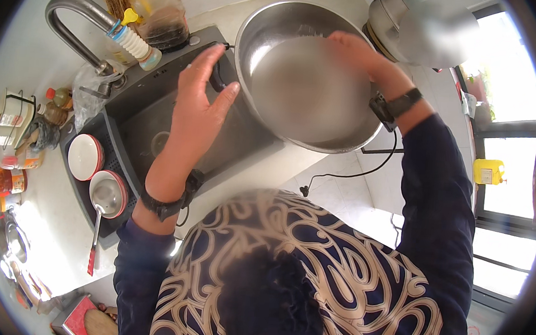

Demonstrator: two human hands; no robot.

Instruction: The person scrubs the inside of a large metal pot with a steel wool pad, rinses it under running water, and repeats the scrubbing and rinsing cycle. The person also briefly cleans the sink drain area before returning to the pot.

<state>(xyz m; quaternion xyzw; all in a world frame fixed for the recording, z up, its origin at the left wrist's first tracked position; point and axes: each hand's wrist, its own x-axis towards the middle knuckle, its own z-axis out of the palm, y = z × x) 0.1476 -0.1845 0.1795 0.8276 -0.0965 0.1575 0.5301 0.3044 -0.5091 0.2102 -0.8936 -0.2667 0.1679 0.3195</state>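
Note:
A large stainless steel basin (246, 65) sits at the right end of the sink, partly over its edge. Its inside is blurred, so any contents cannot be made out. My right hand (360, 58) reaches over the basin's right side, with blurred fingers above or inside it; whether they grip anything is unclear. Over the dark grey sink (139, 90), my left hand (201, 99) is held with thumb and fingers apart and nothing between them. Its fingertips are near the basin's left rim. Each wrist wears a black strap with a small device.
A curved faucet (71, 3) with a ribbed white nozzle rises behind the sink. Two red-and-white bowls (83, 157), one holding a ladle (94, 240), sit at its left end. Bottles (7, 181) line the far left counter. A black cable (341, 175) hangs at right.

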